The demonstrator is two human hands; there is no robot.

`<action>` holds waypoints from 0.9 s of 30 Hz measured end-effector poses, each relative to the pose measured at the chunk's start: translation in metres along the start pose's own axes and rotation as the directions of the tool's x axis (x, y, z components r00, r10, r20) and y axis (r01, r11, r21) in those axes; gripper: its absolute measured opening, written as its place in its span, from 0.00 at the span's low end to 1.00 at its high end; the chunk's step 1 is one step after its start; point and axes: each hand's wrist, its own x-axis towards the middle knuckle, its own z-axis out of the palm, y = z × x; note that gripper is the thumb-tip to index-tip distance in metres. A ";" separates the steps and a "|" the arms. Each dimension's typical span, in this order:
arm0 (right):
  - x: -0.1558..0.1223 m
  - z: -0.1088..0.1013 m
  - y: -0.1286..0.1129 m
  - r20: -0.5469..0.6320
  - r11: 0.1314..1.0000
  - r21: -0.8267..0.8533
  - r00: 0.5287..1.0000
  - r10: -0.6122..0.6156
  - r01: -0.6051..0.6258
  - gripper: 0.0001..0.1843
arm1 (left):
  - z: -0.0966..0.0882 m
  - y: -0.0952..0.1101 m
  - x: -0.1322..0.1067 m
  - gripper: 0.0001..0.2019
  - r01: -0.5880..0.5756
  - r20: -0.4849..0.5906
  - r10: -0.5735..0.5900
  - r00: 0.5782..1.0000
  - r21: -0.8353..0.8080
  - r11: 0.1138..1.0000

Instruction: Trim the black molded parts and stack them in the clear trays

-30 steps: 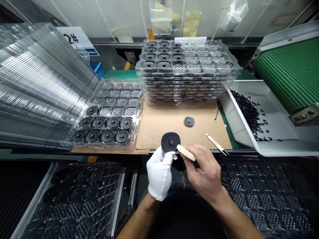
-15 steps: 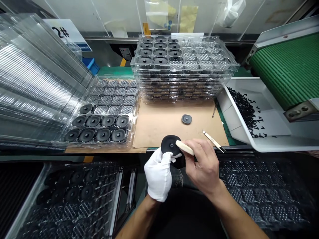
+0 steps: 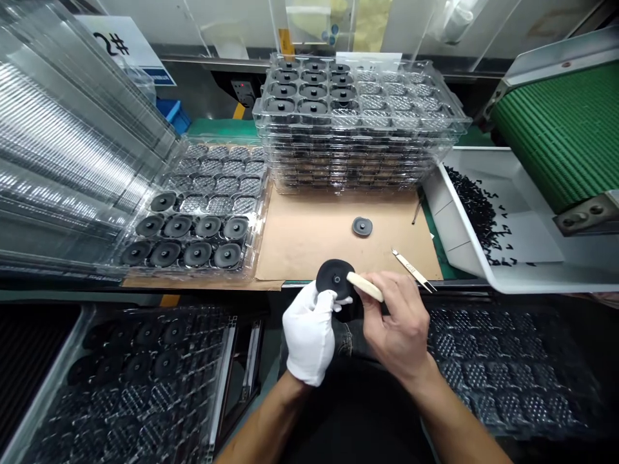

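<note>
- Several clear trays [image 3: 360, 161] stood stacked at the back of the green counter [image 3: 222, 127], black discs in the top one's left cells.
- A white bin [image 3: 459, 229] sat at the right.
- One clear tray [image 3: 227, 184] at the left held nine black discs.
- A brown cardboard sheet [image 3: 300, 238] lay between tray and bin.
- Both hands were closed: the gloved left hand [image 3: 309, 338] gripped a round black part [image 3: 333, 270] at the counter's near edge; the bare right hand [image 3: 399, 316] pinched a cream block [image 3: 365, 287], its tip at the part's right side, contact unclear.
- Cream tweezers [image 3: 412, 270] and a loose disc [image 3: 362, 226] rested on the cardboard.
- Small black pieces [image 3: 467, 203] were heaped in the bin.
</note>
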 end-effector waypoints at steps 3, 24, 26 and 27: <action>0.002 0.001 0.004 -0.009 1.000 -0.011 1.000 0.013 -0.013 0.14 | 0.000 0.000 -0.003 0.05 0.002 0.029 -0.003 1.000 0.034 0.999; 0.013 -0.019 0.009 0.198 0.988 0.054 0.971 0.131 -0.144 0.09 | -0.013 0.007 0.006 0.15 -0.118 0.174 0.076 0.982 0.240 0.964; 0.013 -0.018 0.009 0.234 0.991 0.037 0.966 0.114 -0.126 0.08 | -0.015 0.002 0.006 0.15 -0.158 0.229 0.099 0.968 0.256 0.954; 0.014 -0.018 0.009 0.256 0.993 0.035 0.961 0.103 -0.116 0.09 | -0.016 -0.001 0.005 0.15 -0.174 0.249 0.106 0.963 0.269 0.947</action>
